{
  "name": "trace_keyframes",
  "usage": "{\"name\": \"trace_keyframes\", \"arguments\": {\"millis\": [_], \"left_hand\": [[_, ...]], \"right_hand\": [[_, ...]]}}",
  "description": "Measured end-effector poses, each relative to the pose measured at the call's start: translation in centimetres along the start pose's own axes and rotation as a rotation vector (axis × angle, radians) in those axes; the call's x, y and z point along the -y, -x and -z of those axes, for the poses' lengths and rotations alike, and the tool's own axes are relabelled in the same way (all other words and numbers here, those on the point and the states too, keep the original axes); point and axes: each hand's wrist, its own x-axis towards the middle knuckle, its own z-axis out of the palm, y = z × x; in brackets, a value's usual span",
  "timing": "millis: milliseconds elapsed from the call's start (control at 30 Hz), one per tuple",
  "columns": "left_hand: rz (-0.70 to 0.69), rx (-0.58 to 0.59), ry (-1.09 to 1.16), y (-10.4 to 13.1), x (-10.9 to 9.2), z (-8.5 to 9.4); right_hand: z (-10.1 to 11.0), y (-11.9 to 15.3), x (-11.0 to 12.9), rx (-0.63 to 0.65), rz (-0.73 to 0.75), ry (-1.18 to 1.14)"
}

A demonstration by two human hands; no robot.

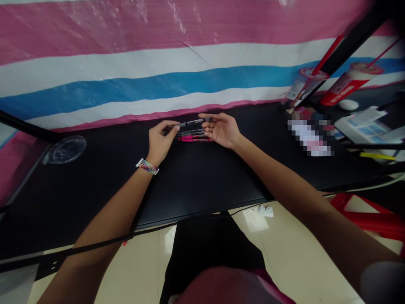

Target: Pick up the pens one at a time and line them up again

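Both hands are raised just above the black table (pixel 202 181), sharing one pen. The left hand (pixel 160 141) pinches the pen (pixel 191 123) at its left end, fingers closed on it; the right hand (pixel 223 128) holds the other end between thumb and fingertips, palm turned up and partly open. The pen is level, spanning the gap between the hands, clear of the table.

Progress, as a judgement: one pen is lifted and being worked at both ends; whether cap or barrel is being pulled or pushed cannot be told. Three or so other pens (pixel 193 136), dark and pink, lie in a neat row on the table directly below the held one, between the hands.

Further out: a clear plastic lid (pixel 65 150) far left, a striped sheet (pixel 158 63) behind, clutter (pixel 363 122) at right.
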Motion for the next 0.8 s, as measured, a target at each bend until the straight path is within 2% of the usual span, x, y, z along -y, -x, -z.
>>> {"name": "trace_keyframes", "arguments": {"millis": [233,467,567,800], "left_hand": [[-0.032,0.005,0.001,0.07,0.01,-0.17],[-0.053,-0.014,-0.021,0.08,0.12,-0.01],[-0.060,-0.011,-0.004,0.03,0.08,0.07],[-0.055,-0.022,-0.004,-0.02,-0.06,0.14]], "right_hand": [[-0.10,0.07,0.17,-0.016,-0.035,-0.172],[-0.03,0.16,0.12,0.047,-0.018,-0.118],[-0.05,0.15,0.12,0.031,-0.021,-0.098],[-0.53,0.26,0.19,0.034,-0.040,-0.209]]}}
